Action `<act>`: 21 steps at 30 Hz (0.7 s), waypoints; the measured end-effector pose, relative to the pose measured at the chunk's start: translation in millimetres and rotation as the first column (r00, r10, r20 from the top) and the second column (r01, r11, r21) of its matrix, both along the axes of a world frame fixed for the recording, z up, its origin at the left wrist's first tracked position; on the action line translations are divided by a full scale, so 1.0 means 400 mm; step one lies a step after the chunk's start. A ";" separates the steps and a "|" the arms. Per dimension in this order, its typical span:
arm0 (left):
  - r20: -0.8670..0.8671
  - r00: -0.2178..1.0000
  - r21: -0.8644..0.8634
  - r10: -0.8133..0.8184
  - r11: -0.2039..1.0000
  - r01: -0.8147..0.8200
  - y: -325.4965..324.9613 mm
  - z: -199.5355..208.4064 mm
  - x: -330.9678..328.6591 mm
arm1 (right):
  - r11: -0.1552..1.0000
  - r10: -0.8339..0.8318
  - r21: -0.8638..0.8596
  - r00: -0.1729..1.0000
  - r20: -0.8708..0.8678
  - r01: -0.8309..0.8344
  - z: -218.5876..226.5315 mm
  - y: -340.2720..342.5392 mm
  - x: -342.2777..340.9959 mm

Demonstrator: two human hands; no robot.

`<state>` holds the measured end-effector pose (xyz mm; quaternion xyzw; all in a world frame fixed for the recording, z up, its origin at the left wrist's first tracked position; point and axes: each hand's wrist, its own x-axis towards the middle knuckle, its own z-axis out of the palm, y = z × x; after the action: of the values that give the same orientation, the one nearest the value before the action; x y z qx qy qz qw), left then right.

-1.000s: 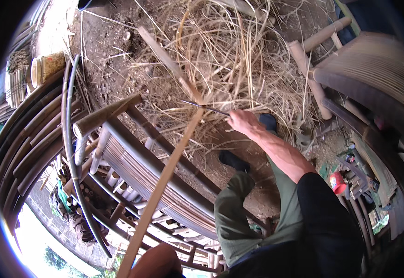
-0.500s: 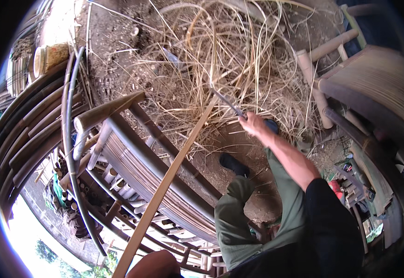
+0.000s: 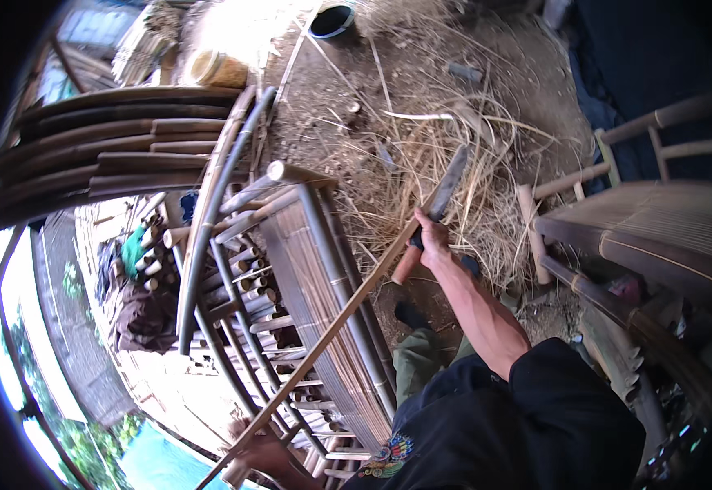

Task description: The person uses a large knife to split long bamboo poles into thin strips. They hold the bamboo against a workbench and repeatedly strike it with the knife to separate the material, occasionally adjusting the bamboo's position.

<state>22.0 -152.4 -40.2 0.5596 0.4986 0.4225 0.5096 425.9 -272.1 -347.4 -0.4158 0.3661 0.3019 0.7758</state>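
Note:
A long, pale bamboo strip [image 3: 335,327] runs slantwise from the lower left up to the middle. Near its lower end my left hand [image 3: 262,447] is closed around it. My right hand [image 3: 431,238] grips a large knife close to the blade, the brown wooden handle [image 3: 406,266] sticking out below the fist. The dark, broad blade [image 3: 452,181] points up and away, over a heap of shavings. My right thumb and fingers also meet the far end of the strip, beside the blade's base; whether they pinch it I cannot tell.
Curled bamboo shavings [image 3: 486,180] cover the dirt floor ahead. Under the strip stands a bamboo bench [image 3: 307,253]; another slatted bamboo seat [image 3: 642,216] stands at right. Curved bamboo poles [image 3: 127,131] are stacked at left. A dark bucket [image 3: 333,24] sits at the far side.
My view has turned, and the bucket now shows. The knife blade has swung from pointing up-left to pointing up-right, and my right hand now reaches the strip's far end. My left hand shows more fully.

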 end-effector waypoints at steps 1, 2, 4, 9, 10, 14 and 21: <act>-0.211 0.973 -0.179 -0.098 0.982 0.060 -0.063 -0.014 -0.102 | 0.996 0.025 -0.081 1.000 0.001 -0.025 0.060 0.005 -0.007; -0.184 0.983 -0.651 -0.008 0.750 -0.116 -0.091 -0.007 -0.137 | 0.984 0.087 -0.157 0.995 0.040 -0.080 0.128 0.006 -0.018; -0.467 0.517 -0.647 -0.717 0.676 0.352 -0.192 0.069 0.026 | 0.965 0.177 -0.221 0.974 0.143 -0.143 0.180 0.025 -0.056; -0.720 0.270 -0.035 -0.639 0.423 0.906 -0.017 -0.151 0.175 | 0.917 0.374 -0.276 0.859 0.351 -0.286 0.390 0.097 -0.205; -0.285 0.302 -0.467 -0.910 0.407 0.785 0.018 -0.157 0.199 | 0.900 0.415 -0.304 0.827 0.378 -0.313 0.377 0.110 -0.227; 0.232 0.535 -0.621 -0.813 0.300 0.724 0.020 -0.170 0.108 | 0.523 0.839 -0.829 0.293 0.459 -0.199 0.490 0.124 -0.297; 0.392 0.669 -0.682 -0.632 0.288 0.672 0.075 -0.100 -0.017 | 0.535 0.783 -0.819 -0.484 0.390 0.207 0.592 0.067 -0.479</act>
<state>15.1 -122.5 -80.3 0.4192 0.3452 -0.0728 0.8366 234.4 -245.4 -110.5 -0.7796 -0.5162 -0.0395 0.3523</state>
